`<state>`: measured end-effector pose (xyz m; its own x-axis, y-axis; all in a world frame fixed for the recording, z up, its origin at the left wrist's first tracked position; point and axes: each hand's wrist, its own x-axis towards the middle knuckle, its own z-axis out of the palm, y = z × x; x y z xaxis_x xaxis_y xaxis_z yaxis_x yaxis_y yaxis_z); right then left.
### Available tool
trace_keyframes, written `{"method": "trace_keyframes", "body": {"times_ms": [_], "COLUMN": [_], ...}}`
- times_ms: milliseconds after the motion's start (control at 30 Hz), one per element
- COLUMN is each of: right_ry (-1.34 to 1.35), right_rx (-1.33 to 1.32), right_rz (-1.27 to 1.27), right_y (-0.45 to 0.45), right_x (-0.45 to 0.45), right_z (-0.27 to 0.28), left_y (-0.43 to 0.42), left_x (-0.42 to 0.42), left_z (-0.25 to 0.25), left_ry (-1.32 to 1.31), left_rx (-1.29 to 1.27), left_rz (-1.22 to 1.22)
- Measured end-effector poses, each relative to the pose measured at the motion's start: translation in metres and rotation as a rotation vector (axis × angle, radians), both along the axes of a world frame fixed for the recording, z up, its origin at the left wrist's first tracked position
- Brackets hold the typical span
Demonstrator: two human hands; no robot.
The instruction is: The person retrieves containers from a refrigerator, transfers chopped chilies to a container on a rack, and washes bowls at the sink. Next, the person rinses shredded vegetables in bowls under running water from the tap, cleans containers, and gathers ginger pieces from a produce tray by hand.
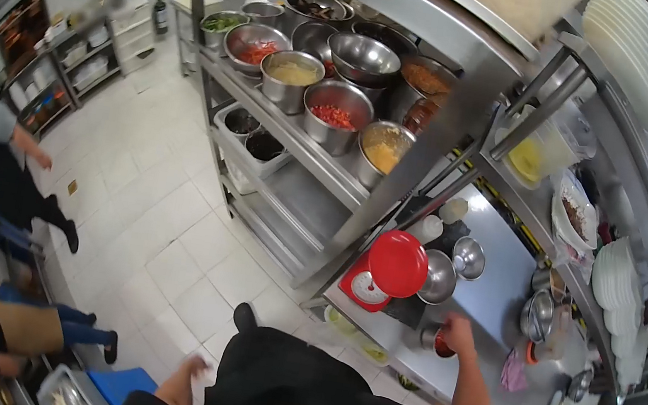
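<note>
My right hand (458, 334) is closed at the rim of a small steel pot (429, 336) with red food inside. The pot stands on the steel counter, near its front edge. Beyond it are a red kitchen scale (367, 287) with a round red pan (398, 264) and a steel bowl (438, 278). Low on my left side, my left hand (189, 368) hangs over the floor with curled fingers. Something whitish shows by those fingers, too blurred to name.
A steel rack (285, 125) ahead carries several pots and bowls of ingredients. White plates (618, 280) are stacked on the right shelves. A pink cloth (515, 371) lies on the counter. Two people, one in a dark apron (0, 154), are at the left. A blue board (121, 386) lies behind.
</note>
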<state>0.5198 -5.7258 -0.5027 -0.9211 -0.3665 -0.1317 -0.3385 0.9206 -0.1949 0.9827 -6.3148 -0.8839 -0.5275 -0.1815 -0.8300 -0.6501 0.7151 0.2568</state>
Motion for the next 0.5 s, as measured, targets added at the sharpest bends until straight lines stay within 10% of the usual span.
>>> {"method": "trace_keyframes", "body": {"times_ms": [100,167,267,367,433,500], "right_ry": [0.152,0.157,0.083,0.032,0.034,0.065], "right_rx": [-0.014,0.068,-0.021,-0.663,-1.249,-1.325], "right_rz": [-0.613,-0.865,-1.042,-1.414,-1.474,-1.473], "right_y": [0.023,0.064,0.129,0.097,0.016,-0.04], "right_x": [0.031,0.054,0.106,0.145,0.161,0.168], "right_z": [-0.012,-0.05,-0.135,-0.148,-0.113,-0.086], "left_y": [-0.166,-0.182,-0.166,-0.114,-0.076,-0.055], "left_x": [-0.158,-0.283,-0.385,-0.427,-0.439,-0.452], "left_z": [0.084,0.296,0.482,0.567,0.605,0.602], "left_ry": [0.409,0.751,1.139,1.419,1.808,1.732], "left_rx": [0.024,0.392,0.661,0.65,0.144,-0.02], "left_rz": [-0.022,0.377,0.172,0.078,-0.183,-0.206]}}
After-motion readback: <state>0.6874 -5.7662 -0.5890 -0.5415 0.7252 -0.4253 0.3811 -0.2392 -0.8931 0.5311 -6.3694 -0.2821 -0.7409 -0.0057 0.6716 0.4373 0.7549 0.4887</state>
